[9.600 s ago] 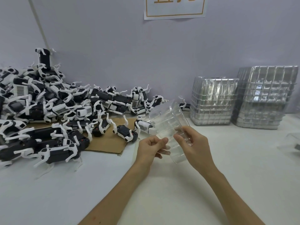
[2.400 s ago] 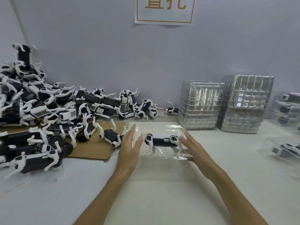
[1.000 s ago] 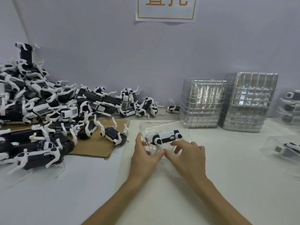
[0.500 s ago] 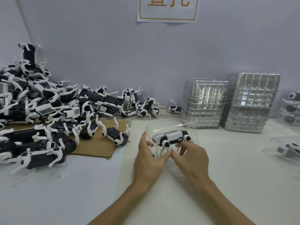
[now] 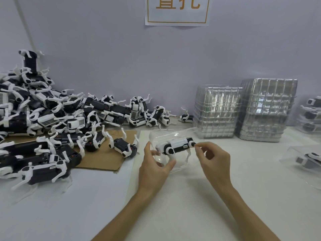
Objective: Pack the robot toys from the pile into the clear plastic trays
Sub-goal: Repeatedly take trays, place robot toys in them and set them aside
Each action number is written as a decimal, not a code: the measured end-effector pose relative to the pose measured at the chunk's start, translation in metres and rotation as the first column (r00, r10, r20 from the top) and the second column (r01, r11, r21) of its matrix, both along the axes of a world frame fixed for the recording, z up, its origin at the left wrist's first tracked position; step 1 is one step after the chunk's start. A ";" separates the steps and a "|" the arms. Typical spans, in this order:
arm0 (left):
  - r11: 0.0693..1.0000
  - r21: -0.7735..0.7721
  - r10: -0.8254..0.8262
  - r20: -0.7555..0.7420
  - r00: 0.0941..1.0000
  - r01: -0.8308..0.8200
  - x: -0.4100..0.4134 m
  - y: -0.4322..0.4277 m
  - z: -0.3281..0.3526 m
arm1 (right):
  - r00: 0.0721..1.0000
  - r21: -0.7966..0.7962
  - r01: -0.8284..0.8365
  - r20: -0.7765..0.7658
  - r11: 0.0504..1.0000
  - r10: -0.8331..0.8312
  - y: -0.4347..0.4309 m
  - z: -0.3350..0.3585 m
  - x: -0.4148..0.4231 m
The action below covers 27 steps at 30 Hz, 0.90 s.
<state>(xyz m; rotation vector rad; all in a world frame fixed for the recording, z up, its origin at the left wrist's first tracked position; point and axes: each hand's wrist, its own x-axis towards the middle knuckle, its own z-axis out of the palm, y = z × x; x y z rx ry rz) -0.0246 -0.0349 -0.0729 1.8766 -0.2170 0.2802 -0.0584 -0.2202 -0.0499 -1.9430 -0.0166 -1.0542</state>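
A black-and-white robot dog toy (image 5: pixel 177 146) sits inside a clear plastic tray (image 5: pixel 175 136) held a little above the white table. My left hand (image 5: pixel 152 168) grips the tray's left end, thumb in front and fingers behind. My right hand (image 5: pixel 212 160) pinches the tray's right end beside the toy's head. A big pile of the same robot toys (image 5: pixel 52 115) covers the left of the table, partly on brown cardboard (image 5: pixel 111 162).
Two tall stacks of nested clear trays (image 5: pixel 217 112) (image 5: pixel 265 110) stand against the wall at the right. Packed trays with toys lie at the far right (image 5: pixel 305 159) (image 5: pixel 311 117). A paper sign (image 5: pixel 176 10) hangs on the wall.
Both hands have lifted and tilted the tray with the toy in it. My right hand has slid from the tray's front to its right end.
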 end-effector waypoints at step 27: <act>0.912 -0.410 -0.107 -0.188 0.976 0.021 0.014 0.015 0.007 | 0.812 0.606 -0.158 -0.369 0.780 0.452 -0.025 -0.001 0.010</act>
